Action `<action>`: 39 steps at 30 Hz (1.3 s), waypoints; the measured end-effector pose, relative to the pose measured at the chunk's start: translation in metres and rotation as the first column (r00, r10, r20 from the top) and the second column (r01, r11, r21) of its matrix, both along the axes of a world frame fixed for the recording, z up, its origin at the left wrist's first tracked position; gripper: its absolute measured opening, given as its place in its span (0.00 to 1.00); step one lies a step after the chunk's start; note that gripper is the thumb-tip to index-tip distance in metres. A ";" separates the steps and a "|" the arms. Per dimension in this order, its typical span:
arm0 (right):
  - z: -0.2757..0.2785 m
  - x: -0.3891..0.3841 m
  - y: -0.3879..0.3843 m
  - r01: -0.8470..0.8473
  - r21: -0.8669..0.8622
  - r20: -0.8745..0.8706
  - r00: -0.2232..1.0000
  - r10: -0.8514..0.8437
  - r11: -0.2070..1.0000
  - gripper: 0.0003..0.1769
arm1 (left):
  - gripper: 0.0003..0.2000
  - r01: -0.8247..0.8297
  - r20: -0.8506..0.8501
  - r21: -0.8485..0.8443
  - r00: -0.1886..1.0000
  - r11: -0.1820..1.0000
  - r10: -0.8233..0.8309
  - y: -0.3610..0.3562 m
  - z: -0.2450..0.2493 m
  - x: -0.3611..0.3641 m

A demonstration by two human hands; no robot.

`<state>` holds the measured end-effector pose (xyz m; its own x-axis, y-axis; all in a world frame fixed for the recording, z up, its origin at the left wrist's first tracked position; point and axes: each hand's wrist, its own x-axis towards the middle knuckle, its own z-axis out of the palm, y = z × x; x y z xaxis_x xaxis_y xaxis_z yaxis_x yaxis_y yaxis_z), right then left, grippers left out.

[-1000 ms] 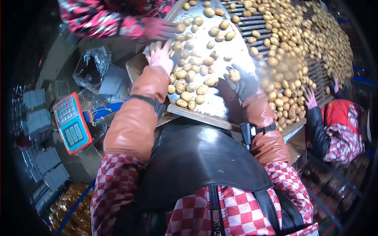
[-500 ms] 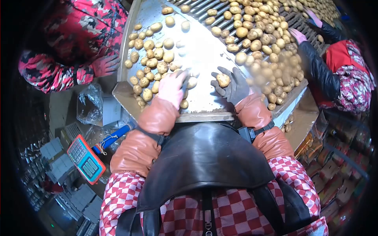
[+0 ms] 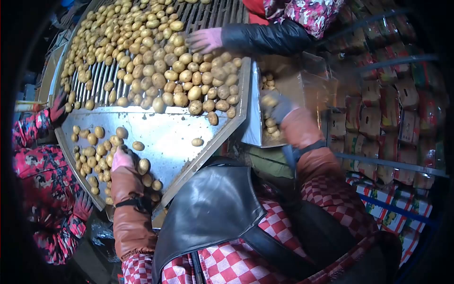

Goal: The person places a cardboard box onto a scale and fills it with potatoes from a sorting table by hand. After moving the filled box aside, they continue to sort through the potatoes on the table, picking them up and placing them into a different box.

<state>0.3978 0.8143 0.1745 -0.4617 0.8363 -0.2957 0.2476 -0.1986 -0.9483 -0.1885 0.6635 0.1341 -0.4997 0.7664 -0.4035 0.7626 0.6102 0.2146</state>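
Note:
My left hand [image 3: 122, 159], in a pink glove, is among loose potatoes [image 3: 100, 150] on the sloping metal tray [image 3: 163, 135]; its fingertips do not show clearly. A single potato [image 3: 143, 166] lies just right of that hand. Over an open cardboard box [image 3: 255, 118] at the tray's right side is my right hand [image 3: 282, 109], in a grey glove and smeared by motion. A blurred potato [image 3: 269, 100] shows at its fingers, seemingly held. More potatoes [image 3: 270, 124] lie in the box below it.
A slatted roller grate [image 3: 101, 78] full of potatoes adjoins the tray. A co-worker's pink-gloved hand [image 3: 205, 40] reaches over it from above. Another person in a camouflage jacket [image 3: 45, 177] stands at left. Stacked cardboard boxes [image 3: 371, 116] fill the right side behind metal rails.
The view has turned to the right. My right hand has moved from above the tray, with a potato in its palm, to the cardboard box. My left hand stays among the potatoes on the tray.

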 end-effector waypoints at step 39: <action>-0.010 -0.426 -0.099 -0.720 -0.526 -0.182 0.615 0.767 0.453 0.25 | 0.25 -0.351 0.029 -0.017 0.936 0.936 0.351 -0.125 0.022 -0.075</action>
